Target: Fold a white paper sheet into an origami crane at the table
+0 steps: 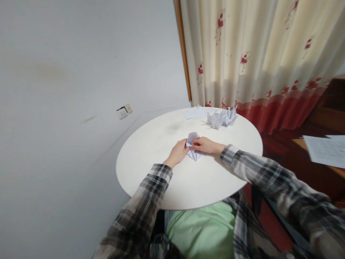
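I see the folded paper [194,154] lying near the middle of the round white table [151,162], caught between both hands. My left hand [178,153] sits at the paper's 8 o'clock, its fingertips against the left edge. The fingers are curled, but I cannot tell whether they pinch a flap or only touch it. My right hand [206,145] comes in from 3 o'clock and lies across the top of the paper, fingers stretched out together and pressing it onto the table.

The paper is white with a faint lilac cast, folded to a small, many-layered shape. One flap stands up at its 12 o'clock and a pointed tip pokes out at 6 o'clock, below the hands.

The middle of the paper is covered by my right fingers, so I cannot read the creases there. At the table's 1 o'clock, near the far rim, a cluster of folded paper figures [222,118] stands, too small to make out in detail. Flat sheets [195,113] lie just beside them at 12 o'clock. More printed sheets [326,149] are cut off by the right edge.
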Motion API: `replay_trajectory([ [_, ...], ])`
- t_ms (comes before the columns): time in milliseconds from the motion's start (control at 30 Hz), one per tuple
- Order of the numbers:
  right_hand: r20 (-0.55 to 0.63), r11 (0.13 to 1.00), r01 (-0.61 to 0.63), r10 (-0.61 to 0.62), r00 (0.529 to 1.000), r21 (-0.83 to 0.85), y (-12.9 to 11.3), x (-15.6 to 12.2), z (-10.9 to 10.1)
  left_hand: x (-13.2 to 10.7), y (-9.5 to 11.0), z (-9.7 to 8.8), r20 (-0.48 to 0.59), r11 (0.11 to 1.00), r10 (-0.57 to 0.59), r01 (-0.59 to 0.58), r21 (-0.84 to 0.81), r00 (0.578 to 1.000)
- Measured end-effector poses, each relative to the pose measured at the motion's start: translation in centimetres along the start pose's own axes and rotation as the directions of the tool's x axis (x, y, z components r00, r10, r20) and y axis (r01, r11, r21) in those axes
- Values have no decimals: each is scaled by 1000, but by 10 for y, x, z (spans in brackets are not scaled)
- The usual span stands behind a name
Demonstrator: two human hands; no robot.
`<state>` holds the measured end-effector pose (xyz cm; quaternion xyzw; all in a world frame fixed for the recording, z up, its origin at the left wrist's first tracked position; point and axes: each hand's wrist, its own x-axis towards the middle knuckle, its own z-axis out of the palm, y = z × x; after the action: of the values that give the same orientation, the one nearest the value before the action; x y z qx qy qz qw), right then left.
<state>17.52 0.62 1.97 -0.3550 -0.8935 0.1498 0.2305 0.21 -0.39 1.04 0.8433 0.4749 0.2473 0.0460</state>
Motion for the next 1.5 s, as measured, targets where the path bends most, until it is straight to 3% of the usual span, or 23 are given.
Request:
replay_trajectory([
  [733,0,1000,14,-14,1000,-25,2,0,1,-1,1,-2,16,998,18,-19,65,1000],
  [1500,20,1000,-4,4,1000,-12,2,1,3,0,-2,-1,27,1000,16,-16,23,1000],
])
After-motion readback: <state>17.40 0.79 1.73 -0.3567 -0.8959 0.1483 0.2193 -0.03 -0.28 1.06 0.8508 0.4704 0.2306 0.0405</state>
